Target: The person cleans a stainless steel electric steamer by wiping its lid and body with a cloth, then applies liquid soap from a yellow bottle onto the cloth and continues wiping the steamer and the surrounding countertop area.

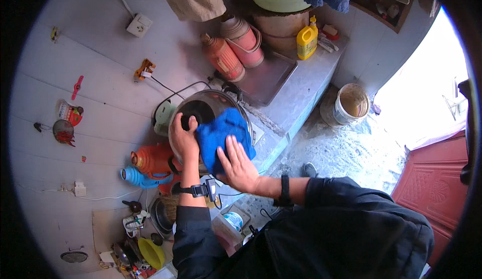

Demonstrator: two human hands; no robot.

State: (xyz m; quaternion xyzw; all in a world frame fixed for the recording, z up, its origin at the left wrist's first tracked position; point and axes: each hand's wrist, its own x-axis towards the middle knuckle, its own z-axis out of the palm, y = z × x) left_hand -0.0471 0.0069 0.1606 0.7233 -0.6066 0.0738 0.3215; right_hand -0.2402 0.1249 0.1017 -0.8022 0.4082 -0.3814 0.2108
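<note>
A round, dark, shiny lid [220, 99] lies before me on a wide vessel, possibly an electric pot. My left hand [185, 138] has its thumb and fingers around the black knob [191, 122] at the lid's middle. Bunched over the near right part of the lid is a blue cloth [222, 136]. My right hand [239, 168] presses on this cloth with nearly straight fingers, and the thumb side is partly hidden. The cloth covers much of the lid beneath it.
Two thermos flasks [226, 60] stand by a metal tray [271, 79] on the ledge. A yellow bottle [307, 40] is farther along. Orange and blue flasks [150, 162] are at left. A bucket [352, 104] stands on the floor. Black cables [165, 86] run behind the vessel.
</note>
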